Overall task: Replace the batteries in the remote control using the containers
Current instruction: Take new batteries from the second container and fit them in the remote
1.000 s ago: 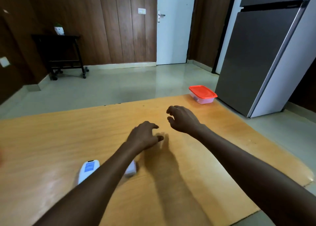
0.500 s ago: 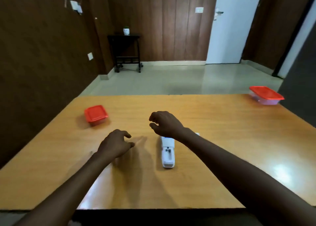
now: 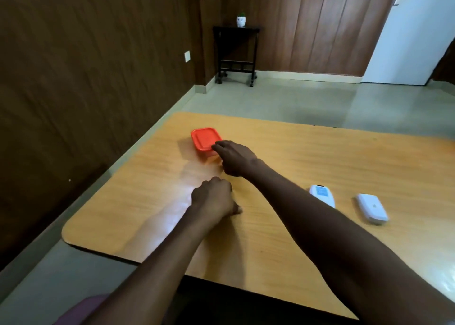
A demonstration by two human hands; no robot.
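Both hands swung to 10 o'clock | R hand (image 3: 235, 158) fingertips now touch red-lidded container (image 3: 205, 141), curled, no grip yet | L hand (image 3: 214, 198) loosely curled, empty | remote (image 3: 322, 196) + cover (image 3: 371, 207) at 3 o'clock | next: open lid.

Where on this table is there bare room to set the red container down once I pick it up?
Bare wood runs from the red-lidded container along the far edge to the right, and on the near-left corner of the table. Crowded: the middle, where the right hand and left hand are, and near-right by the remote control and its white cover.
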